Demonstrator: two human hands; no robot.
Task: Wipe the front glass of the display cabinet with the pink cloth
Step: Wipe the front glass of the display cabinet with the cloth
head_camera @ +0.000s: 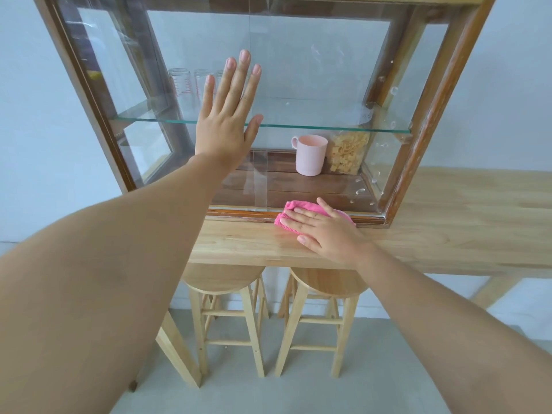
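A wooden-framed display cabinet [430, 115] with a glass front [313, 70] stands on a light wooden counter. My left hand [228, 115] lies flat against the glass, fingers spread, holding nothing. My right hand [325, 231] presses palm-down on the folded pink cloth [291, 209], which sits at the cabinet's bottom front rail where it meets the counter. Part of the cloth is hidden under my fingers. White smears and droplets mark the right side of the glass.
Inside, a glass shelf [328, 127] carries clear glasses [182, 85]; below stand a pink mug [310, 155] and a jar of crackers [348, 153]. The wooden counter [463, 222] extends right. Two wooden stools [227, 282] stand beneath it on a grey floor.
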